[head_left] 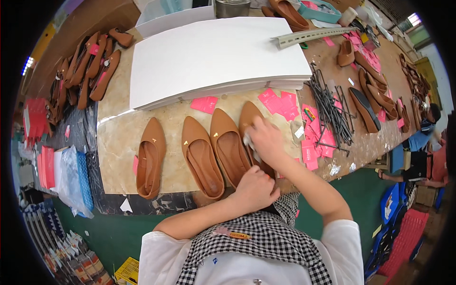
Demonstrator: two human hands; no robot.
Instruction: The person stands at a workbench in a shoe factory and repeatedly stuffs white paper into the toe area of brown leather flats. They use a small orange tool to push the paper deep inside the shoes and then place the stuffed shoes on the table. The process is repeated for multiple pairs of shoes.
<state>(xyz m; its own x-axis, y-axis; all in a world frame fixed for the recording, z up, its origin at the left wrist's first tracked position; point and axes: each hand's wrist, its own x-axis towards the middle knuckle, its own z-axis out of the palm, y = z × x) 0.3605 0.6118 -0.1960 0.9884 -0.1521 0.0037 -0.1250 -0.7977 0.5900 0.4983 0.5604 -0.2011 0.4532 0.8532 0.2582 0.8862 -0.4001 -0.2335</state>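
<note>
Several brown pointed flat shoes lie in front of me on the table, toes pointing away. My right hand (265,138) is closed around a small white wad of cloth or tissue (247,141) and presses it to the side of the rightmost brown flat shoe (250,110). My left hand (256,188) is closed at that shoe's heel end, with the fingers curled against it. To the left lie a shoe with a gold ornament (227,126), a similar shoe (192,135), and, set apart, a third shoe (153,130).
A stack of white sheets (209,57) stands behind the shoes, a perforated metal strip (313,37) on top. Pink tags (311,154) and black hooked sticks (332,107) lie right. More brown shoes (92,61) are piled far left. Other people (422,142) are at far right.
</note>
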